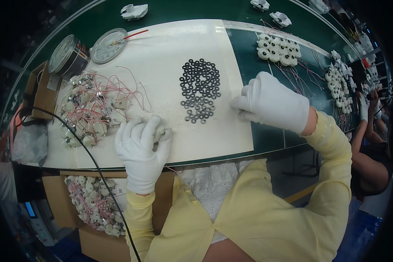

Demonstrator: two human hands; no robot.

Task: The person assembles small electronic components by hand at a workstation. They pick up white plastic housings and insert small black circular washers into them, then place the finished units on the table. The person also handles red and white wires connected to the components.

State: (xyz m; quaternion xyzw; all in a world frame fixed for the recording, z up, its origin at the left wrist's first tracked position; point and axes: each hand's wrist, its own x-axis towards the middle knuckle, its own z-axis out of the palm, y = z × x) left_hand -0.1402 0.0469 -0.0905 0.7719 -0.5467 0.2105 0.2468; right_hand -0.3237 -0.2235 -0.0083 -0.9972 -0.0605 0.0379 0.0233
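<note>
My left hand (139, 146) wears a white glove and pinches a small whitish motor-like part (162, 132) between thumb and fingers. A thin wire hangs below it at the table edge. My right hand (270, 102), also in a white glove, is closed over the right border of the white sheet (161, 52); whatever is in its fingers is hidden. Many small dark rings (194, 84) lie flat in a patch between my hands. Left of them, near my left hand, is a heap of whitish motor-like parts (94, 109) with tangled pink and red wires.
Wired white parts stand in a block (278, 49) at far right, with more white parts (338, 85) beyond. A round clear lid (109, 46), a tub (67, 54) and a cardboard box (48, 94) sit at left. A black cable (81, 142) crosses there. Another person's arm (360, 135) shows at right.
</note>
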